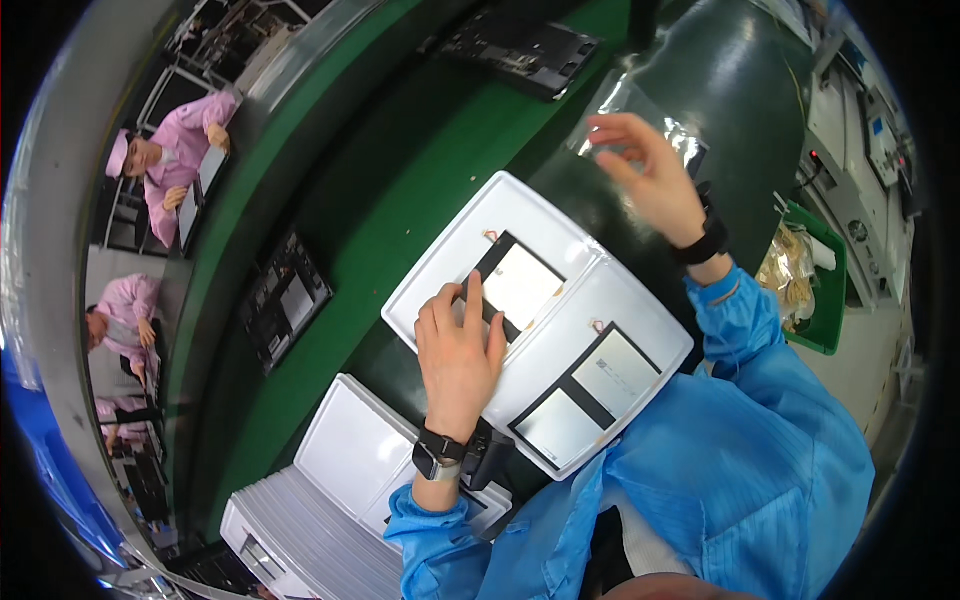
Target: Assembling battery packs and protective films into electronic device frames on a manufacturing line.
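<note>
A white plastic tray (645,300) lies tilted in front of me. In its far compartment rests a flat pack with silver-white faces and black edging, like a battery pack (522,287), with a short coloured lead beside it. My left hand (457,350) lies over this pack's left edge, fingers stretched out and thumb apart. In the near compartment is a second battery pack (618,372), with two pale faces and its own lead. My right hand (650,185) is raised beyond the tray, fingers loosely bent and apart, holding nothing visible. Behind it lies clear plastic film (622,98).
At lower left stands a stack of white trays (310,525). Opened device housings, one near (285,303) and one far (525,48), sit on the green line. A green bin (830,300) with bagged items stands at right, near grey equipment (850,190). Pink-clad co-workers (170,165) are at left.
</note>
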A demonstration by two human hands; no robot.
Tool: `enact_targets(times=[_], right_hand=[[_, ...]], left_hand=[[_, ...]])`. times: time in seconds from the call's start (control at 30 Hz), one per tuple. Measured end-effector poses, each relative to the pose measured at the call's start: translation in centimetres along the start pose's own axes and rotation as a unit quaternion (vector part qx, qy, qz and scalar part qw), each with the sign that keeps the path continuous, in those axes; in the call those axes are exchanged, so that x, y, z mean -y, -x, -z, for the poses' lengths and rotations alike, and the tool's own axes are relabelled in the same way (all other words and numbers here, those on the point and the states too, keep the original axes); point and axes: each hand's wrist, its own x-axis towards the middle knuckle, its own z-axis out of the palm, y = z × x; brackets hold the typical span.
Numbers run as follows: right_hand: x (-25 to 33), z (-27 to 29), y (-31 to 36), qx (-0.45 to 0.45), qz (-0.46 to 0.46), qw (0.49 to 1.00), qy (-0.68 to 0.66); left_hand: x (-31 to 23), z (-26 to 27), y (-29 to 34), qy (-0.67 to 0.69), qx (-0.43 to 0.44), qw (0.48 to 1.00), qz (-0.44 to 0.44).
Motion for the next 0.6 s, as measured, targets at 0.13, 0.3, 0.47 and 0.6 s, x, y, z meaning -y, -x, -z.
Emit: enact_targets(times=[0.13, 0.3, 0.47, 0.6], right_hand=[[-3.9, 8.8, -1.1, -0.052, -0.082, 0.978, 0.184], [-10.8, 13.8, -0.4, -0.006, -0.021, 0.928, 0.372], [-9.8, 13.7, 0.1, 0.004, -0.105, 0.946, 0.307], [-7.1, 12.8, -0.4, 0.063, -0.165, 0.959, 0.223]], left_hand=[[-0.5, 0.6, -1.8, 0.016, 0.069, 0.992, -0.105], [-1.2, -1.0, -4.2, 0.044, 0.136, 0.981, -0.13], [-1.4, -0.7, -4.3, 0.039, 0.144, 0.98, -0.131], [-2.7, 1.0, -5.4, 0.045, 0.129, 0.981, -0.139]])
